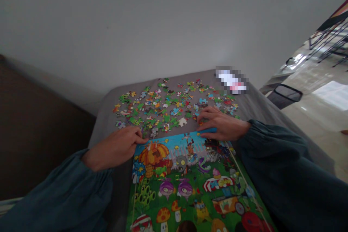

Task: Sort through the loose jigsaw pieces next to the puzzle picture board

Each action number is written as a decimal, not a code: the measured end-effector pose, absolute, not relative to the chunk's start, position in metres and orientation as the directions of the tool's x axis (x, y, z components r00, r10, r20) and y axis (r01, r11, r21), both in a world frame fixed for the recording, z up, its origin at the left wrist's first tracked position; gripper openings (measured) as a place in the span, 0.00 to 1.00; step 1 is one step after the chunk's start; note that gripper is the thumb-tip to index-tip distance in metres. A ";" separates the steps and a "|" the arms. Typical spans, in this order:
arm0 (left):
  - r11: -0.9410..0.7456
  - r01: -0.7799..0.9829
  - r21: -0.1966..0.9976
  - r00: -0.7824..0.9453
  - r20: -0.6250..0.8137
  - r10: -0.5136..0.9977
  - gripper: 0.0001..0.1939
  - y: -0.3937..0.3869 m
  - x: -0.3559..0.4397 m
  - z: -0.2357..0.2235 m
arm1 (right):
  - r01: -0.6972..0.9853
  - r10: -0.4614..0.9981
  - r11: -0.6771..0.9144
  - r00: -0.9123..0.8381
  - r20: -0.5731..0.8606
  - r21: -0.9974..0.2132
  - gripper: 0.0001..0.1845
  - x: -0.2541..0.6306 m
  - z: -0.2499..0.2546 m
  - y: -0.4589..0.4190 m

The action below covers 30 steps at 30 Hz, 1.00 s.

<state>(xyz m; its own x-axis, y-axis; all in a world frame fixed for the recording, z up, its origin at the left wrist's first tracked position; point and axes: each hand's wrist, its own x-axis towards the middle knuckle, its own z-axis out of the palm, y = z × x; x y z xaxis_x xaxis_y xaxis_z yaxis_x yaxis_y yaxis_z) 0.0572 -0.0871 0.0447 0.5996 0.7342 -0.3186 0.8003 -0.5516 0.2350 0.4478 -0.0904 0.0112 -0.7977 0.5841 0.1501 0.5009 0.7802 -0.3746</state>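
Observation:
A loose scatter of several colourful jigsaw pieces (168, 107) lies on a grey cloth-covered table (261, 105). Nearer me is a large cartoon picture board (185, 185) of garden characters and mushrooms, its lower end cut off by the frame. My left hand (112, 148) rests with closed fingers at the board's top left corner, beside the pieces. My right hand (221, 125) sits at the top right edge, thumb and fingers around a bright blue strip (208, 130). Whether it is a puzzle piece or the board's edge, I cannot tell.
A blurred white and pink object (231, 81) lies at the table's far edge against a white wall (136, 18). A dark brown surface (35, 127) fills the left. Right of the table are a black mesh bin (285, 96) and dark metal furniture legs (326, 40) on a shiny floor.

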 end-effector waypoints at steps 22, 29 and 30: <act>-0.134 0.958 0.252 0.128 0.040 0.991 0.25 -0.053 0.014 0.052 | 0.523 0.598 0.750 -0.798 0.077 -0.405 0.20 0.450 0.012 -0.089; -0.194 0.952 0.236 0.176 0.095 0.980 0.23 -0.047 0.003 0.042 | 0.533 0.621 0.719 -0.781 0.068 -0.446 0.20 0.448 0.012 -0.090; -0.197 0.953 0.229 0.184 0.075 0.980 0.23 -0.046 0.002 0.041 | 0.535 0.623 0.717 -0.780 0.067 -0.447 0.21 0.448 0.012 -0.090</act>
